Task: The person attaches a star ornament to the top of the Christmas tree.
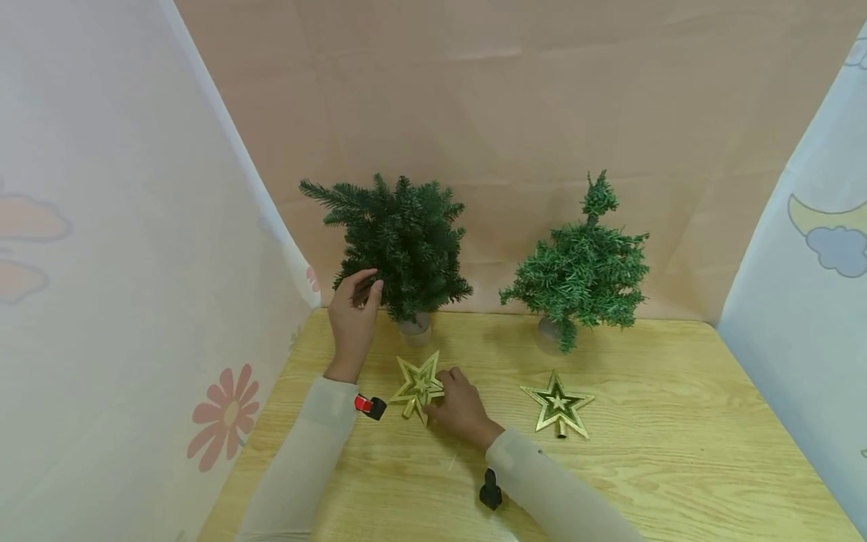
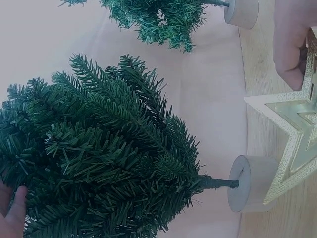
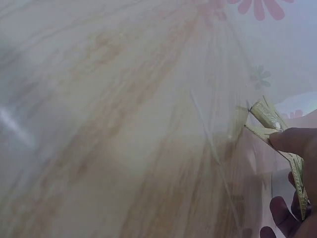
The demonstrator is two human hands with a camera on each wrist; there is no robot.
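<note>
Right hand [image 1: 463,406]: thumb and fingers pinch a gold star topper [image 1: 421,384], which lies at ten o'clock from that hand in the head view, its long axis running from socket at seven o'clock to top point at one. Left hand [image 1: 352,324]: digits loosely curved, gap between, no hold visible; it sits at the dark green miniature fir's [image 1: 409,241] eight o'clock edge, nearer than the right; the fir stands at twelve o'clock from the topper.
</note>
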